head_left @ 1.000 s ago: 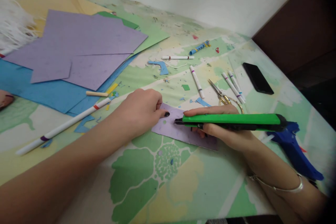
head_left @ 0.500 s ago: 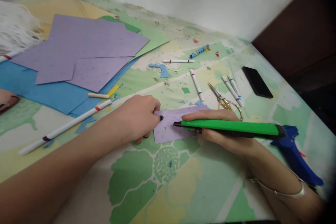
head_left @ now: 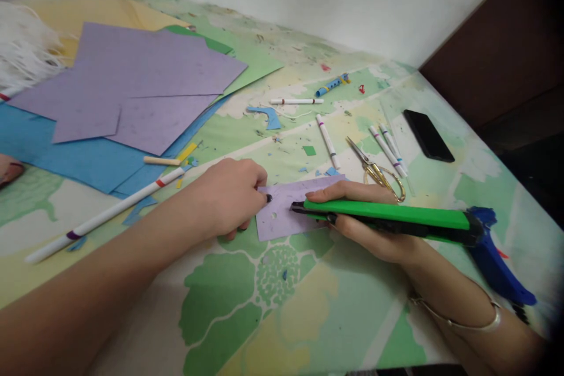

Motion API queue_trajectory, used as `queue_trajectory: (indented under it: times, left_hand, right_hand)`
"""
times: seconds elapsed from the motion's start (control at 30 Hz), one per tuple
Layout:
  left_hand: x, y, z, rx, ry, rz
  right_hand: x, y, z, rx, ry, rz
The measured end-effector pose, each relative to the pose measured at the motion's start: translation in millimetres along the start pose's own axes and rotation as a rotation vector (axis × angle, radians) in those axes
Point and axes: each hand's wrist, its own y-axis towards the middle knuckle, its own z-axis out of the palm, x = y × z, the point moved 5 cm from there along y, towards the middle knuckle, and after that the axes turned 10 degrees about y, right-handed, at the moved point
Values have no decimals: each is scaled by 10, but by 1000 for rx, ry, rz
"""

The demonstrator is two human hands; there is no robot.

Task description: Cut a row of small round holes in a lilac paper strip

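A small piece of purple paper (head_left: 286, 192) lies flat on the patterned tablecloth, with a small hole near its left side. At its left edge my left hand (head_left: 238, 194) is closed, thumb and curled fingers pinching the paper. My right hand (head_left: 368, 220) grips a green utility knife (head_left: 388, 214), fingers wrapped round the front of its handle. The knife's black nose points left, over the paper just right of the hole. Its blade is too small to make out. Part of the paper's right side is hidden under the right hand and the knife.
Gold-handled scissors (head_left: 374, 170), several markers (head_left: 328, 141) and a black phone (head_left: 428, 135) lie beyond my right hand. A blue glue gun (head_left: 502, 264) sits at the right. Large purple sheets (head_left: 145, 70) and blue sheets (head_left: 88, 158) are stacked at the left, near a long white marker-like stick (head_left: 106, 214).
The view has shifted slightly. My right hand has turned the knife a little, its rear end dipping slightly. The left hand keeps its hold on the paper.
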Motion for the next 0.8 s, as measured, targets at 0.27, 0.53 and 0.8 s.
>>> queue_trajectory:
  times: [0.27, 0.53, 0.8]
  left_hand:
    - [-3, -7, 19, 7, -57, -22]
    - [0, -2, 11, 51, -125, -11]
    - [62, -77, 133, 334, -190, 30]
  right_hand:
    - [39, -10, 30, -58, -79, 20]
    - [70, -2, 41, -46, -99, 21]
    - [55, 0, 9, 102, -96, 3]
